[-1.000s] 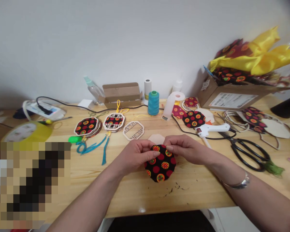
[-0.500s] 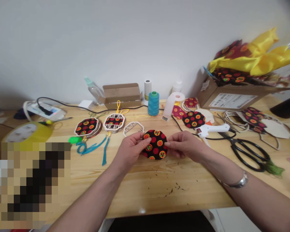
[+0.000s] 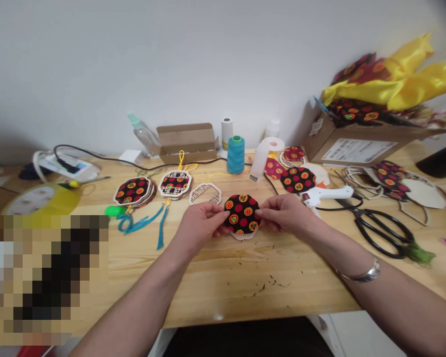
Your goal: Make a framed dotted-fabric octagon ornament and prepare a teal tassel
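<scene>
Black, flower-printed fabric patch (image 3: 242, 213) is pinched at its left edge between the thumb and fingers of the left hand (image 3: 205, 221) and at its right edge by those of the right hand (image 3: 288, 214). It sits over a pale scalloped panel (image 3: 245, 236), whose rim shows along the bottom. Just beyond the left hand, a fretwork frame (image 3: 195, 198) lies on the wooden table (image 3: 196, 292). Near the right hand rest a white glue gun (image 3: 332, 194) and black-handled scissors (image 3: 367, 238). Farther back stands a teal thread cone (image 3: 236, 157).
</scene>
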Demonstrator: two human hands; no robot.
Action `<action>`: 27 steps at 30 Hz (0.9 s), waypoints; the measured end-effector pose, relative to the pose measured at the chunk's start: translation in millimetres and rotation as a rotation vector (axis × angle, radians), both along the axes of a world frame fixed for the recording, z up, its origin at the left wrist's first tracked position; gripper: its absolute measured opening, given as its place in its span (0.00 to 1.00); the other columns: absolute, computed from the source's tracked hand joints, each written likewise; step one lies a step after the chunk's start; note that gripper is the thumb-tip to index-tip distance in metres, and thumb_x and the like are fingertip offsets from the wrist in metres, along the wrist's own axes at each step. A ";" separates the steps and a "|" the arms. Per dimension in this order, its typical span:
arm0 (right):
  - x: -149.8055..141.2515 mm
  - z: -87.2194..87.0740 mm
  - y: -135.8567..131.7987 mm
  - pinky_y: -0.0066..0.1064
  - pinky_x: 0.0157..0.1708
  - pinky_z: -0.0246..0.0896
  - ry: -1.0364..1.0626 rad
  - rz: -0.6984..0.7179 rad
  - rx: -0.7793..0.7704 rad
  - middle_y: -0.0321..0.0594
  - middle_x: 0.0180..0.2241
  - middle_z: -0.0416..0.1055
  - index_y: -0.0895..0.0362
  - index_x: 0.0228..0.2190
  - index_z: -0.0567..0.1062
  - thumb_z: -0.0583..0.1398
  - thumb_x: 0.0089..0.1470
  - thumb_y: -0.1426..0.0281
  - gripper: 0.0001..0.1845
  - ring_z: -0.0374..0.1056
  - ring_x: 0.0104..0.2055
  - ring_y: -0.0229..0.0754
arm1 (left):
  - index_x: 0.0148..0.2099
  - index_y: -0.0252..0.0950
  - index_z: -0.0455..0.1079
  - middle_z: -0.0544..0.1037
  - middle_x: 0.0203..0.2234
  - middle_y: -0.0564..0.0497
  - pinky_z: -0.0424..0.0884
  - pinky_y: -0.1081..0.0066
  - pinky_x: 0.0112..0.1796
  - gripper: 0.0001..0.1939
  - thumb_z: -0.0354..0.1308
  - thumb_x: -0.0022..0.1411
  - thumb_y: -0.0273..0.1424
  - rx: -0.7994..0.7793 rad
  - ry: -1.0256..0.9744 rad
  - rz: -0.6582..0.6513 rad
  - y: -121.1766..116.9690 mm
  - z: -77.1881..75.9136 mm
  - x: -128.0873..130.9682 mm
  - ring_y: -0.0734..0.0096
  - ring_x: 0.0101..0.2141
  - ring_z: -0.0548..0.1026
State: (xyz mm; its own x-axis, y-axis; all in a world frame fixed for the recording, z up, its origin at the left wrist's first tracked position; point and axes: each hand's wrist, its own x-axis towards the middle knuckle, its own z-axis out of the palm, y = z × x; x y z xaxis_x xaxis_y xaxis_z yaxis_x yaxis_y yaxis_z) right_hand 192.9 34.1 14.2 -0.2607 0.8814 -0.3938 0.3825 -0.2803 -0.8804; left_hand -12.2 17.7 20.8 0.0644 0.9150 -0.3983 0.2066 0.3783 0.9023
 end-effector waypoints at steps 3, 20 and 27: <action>-1.3 1.0 -0.3 0.23 0.12 0.47 -0.014 -0.007 -0.007 0.36 0.17 0.68 0.60 0.19 0.70 0.61 0.46 0.65 0.11 0.55 0.13 0.28 | 0.25 0.33 0.68 0.74 0.14 0.53 0.61 0.80 0.17 0.10 0.62 0.48 0.35 -0.007 0.051 -0.015 -0.3 3.8 -0.2 0.79 0.15 0.68; 2.0 -2.7 -0.9 0.25 0.15 0.52 -0.129 0.077 0.065 0.38 0.16 0.69 0.59 0.20 0.72 0.60 0.46 0.63 0.12 0.58 0.15 0.31 | 0.23 0.33 0.67 0.74 0.14 0.52 0.62 0.78 0.18 0.07 0.61 0.47 0.31 -0.083 0.145 -0.083 1.2 5.7 -3.6 0.77 0.16 0.70; 0.0 0.0 -2.7 0.25 0.15 0.52 -0.178 0.074 0.039 0.37 0.16 0.69 0.59 0.20 0.72 0.60 0.46 0.64 0.11 0.58 0.15 0.31 | 0.23 0.34 0.67 0.74 0.14 0.53 0.63 0.77 0.19 0.07 0.61 0.47 0.32 -0.049 0.174 -0.104 1.3 -4.5 -6.9 0.76 0.16 0.70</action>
State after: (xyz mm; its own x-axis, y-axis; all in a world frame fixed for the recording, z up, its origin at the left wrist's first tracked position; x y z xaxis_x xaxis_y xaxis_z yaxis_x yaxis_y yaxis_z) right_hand 192.8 31.3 14.2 -0.2543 0.8779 -0.4057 0.5515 -0.2130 -0.8065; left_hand -19.0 19.0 16.3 0.0834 0.8863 -0.4555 0.3978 0.3895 0.8307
